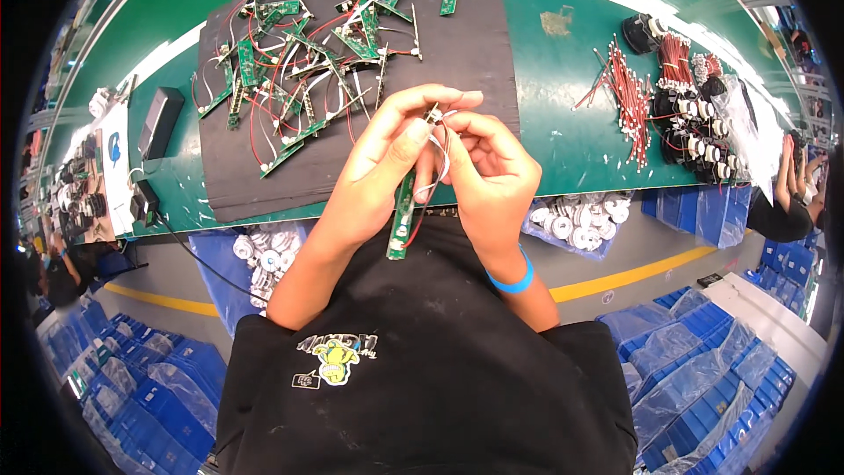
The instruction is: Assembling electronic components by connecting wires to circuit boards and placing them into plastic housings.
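Observation:
Between my two hands, a narrow green circuit board [402, 220] hangs down over my lap, with red, black and white wires looping from it. My left hand [387, 154] is closed, thumb and fingers pinching the upper part of the board near a small connector. Opposite it, my right hand [488, 163] pinches the wire ends [442, 127] at that connector; the exact contact is partly hidden by the fingers. Beyond my hands, a tangled pile of wired green circuit boards [299, 62] lies on a black mat [475, 62].
The mat covers part of a green table [563, 79]. To the right lie bundled red wires [626, 97] and black-and-white round parts [694, 123]. Bins of white round parts stand below the edge, left [264, 255] and right [580, 222]. A dark box [162, 123] sits at left. Co-workers appear at both sides.

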{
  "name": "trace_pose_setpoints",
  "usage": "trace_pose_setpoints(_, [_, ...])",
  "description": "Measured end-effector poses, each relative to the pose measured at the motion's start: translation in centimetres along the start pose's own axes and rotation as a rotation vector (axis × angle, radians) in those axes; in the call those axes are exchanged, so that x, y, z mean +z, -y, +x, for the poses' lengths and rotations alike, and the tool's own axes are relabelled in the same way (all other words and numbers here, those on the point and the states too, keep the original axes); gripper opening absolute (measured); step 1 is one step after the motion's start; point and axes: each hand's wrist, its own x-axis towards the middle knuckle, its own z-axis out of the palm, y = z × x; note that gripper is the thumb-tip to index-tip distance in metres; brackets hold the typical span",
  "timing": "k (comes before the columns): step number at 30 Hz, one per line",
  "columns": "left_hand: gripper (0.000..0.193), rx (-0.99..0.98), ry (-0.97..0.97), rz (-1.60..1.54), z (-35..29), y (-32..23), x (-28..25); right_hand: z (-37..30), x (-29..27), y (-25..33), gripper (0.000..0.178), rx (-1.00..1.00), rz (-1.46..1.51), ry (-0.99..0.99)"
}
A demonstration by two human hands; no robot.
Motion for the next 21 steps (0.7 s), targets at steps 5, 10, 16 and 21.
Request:
trace_pose_setpoints(5, [0.038,0.062,0.002,0.048,-0.3,0.5,-0.2,-0.1,0.6,0.1,0.014,-0.017,-0.027,0.010])
trace_pose_setpoints(10, [0.044,-0.014,-0.045,0.033,-0.8,0.7,0.5,-0.5,0.8,0.2,0.011,0.060,-0.122,-0.083])
trace_pose_setpoints(16, [0.031,0.376,0.138,0.410,1.4,-3.4,-1.3,-0.6,0.4,0.8,0.035,-0.290,-0.122,-0.194])
trace_pose_setpoints(21, [0.023,0.701,-0.162,0.588,2.6,-13.3,-6.5,0.0,-3.5,-2.7,0.033,-0.177,-0.380,-0.259])
